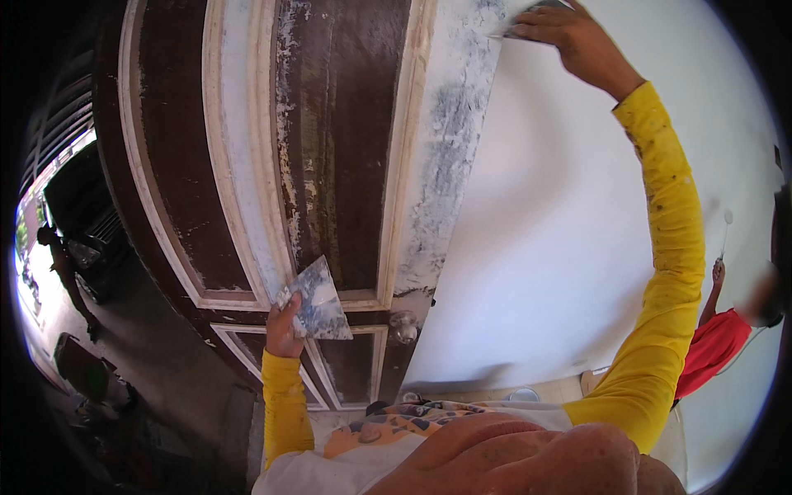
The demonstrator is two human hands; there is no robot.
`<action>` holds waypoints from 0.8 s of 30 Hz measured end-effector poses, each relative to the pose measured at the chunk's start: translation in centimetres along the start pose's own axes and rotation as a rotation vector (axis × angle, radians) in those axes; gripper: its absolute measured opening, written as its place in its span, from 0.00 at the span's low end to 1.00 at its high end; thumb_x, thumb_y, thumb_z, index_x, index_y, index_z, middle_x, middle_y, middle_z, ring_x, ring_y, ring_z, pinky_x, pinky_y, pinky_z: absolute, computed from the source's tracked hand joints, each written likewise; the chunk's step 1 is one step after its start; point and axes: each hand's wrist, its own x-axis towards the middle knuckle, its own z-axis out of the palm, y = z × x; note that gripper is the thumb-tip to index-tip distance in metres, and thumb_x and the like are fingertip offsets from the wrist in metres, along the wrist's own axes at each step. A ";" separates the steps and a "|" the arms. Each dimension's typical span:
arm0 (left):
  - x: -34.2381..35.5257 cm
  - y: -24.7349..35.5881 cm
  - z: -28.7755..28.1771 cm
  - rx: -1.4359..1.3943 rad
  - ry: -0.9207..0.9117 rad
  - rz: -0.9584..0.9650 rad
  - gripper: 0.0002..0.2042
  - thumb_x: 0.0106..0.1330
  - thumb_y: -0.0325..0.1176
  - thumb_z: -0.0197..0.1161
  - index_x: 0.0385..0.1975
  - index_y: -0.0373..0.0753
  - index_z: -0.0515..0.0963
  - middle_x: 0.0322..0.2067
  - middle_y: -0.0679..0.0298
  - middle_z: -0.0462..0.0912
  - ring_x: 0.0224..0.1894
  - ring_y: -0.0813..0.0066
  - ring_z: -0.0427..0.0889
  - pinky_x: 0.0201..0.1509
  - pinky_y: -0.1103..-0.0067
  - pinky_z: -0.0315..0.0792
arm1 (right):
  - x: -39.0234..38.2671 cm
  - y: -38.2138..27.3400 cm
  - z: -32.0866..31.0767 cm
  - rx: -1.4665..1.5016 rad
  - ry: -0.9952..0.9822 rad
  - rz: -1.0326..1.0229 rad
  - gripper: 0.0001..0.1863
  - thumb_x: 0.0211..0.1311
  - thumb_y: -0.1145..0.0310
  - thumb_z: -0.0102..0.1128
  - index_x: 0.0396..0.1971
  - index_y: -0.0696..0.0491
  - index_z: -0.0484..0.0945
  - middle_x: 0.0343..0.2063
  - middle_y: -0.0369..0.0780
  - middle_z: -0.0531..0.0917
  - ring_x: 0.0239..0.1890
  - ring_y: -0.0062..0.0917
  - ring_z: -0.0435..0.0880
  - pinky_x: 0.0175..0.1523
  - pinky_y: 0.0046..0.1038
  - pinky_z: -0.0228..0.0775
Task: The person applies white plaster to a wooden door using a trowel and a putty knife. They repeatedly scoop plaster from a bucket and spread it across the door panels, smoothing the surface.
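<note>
A brown panelled door (355, 107) stands in front of me, its raised mouldings and right edge smeared with white and grey filler. Low on the door, my left hand (283, 330) is closed around a putty knife (320, 301) whose wide, flaring blade is crusted with filler. My right arm reaches up to the door's top right edge. There my right hand (584, 48) grips a dark flat scraper (538, 11), held close to the filler-streaked strip; its far part is cut by the frame. A round doorknob (403, 327) sits right of the left putty knife.
A white wall (544, 247) lies right of the door. A bucket (522, 395) stands at its foot. A person in red (714, 351) at the far right raises a thin-handled tool. Beyond the door on the left are a dark vehicle (82, 214) and another person (66, 272).
</note>
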 end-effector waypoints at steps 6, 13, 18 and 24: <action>5.5 -2.6 1.9 -0.303 -0.173 -0.017 0.19 0.72 0.35 0.58 0.59 0.33 0.74 0.55 0.58 0.82 0.58 0.63 0.80 0.66 0.67 0.70 | 6.6 6.0 -0.1 0.164 0.383 0.445 0.26 0.59 0.80 0.44 0.55 0.51 0.80 0.45 0.52 0.85 0.47 0.50 0.83 0.52 0.41 0.76; 8.0 -4.7 2.6 -0.398 -0.180 -0.002 0.22 0.75 0.38 0.52 0.65 0.36 0.69 0.58 0.53 0.79 0.58 0.57 0.80 0.65 0.61 0.72 | 6.9 4.1 2.9 0.041 0.549 0.237 0.22 0.58 0.79 0.48 0.52 0.55 0.82 0.47 0.51 0.85 0.51 0.45 0.82 0.56 0.39 0.74; 7.6 -4.4 2.4 -0.426 -0.124 0.049 0.23 0.76 0.40 0.50 0.67 0.37 0.65 0.58 0.51 0.78 0.58 0.55 0.79 0.63 0.58 0.73 | -0.4 -2.5 4.0 0.025 0.360 0.071 0.24 0.56 0.81 0.50 0.53 0.54 0.82 0.53 0.43 0.83 0.58 0.38 0.78 0.66 0.39 0.66; 7.9 -5.2 3.3 -0.490 -0.123 0.099 0.20 0.74 0.38 0.54 0.62 0.38 0.72 0.57 0.57 0.79 0.59 0.59 0.78 0.66 0.60 0.70 | 0.3 2.4 1.8 -0.332 0.361 0.095 0.36 0.54 0.85 0.47 0.66 0.48 0.71 0.64 0.41 0.74 0.65 0.36 0.72 0.70 0.38 0.62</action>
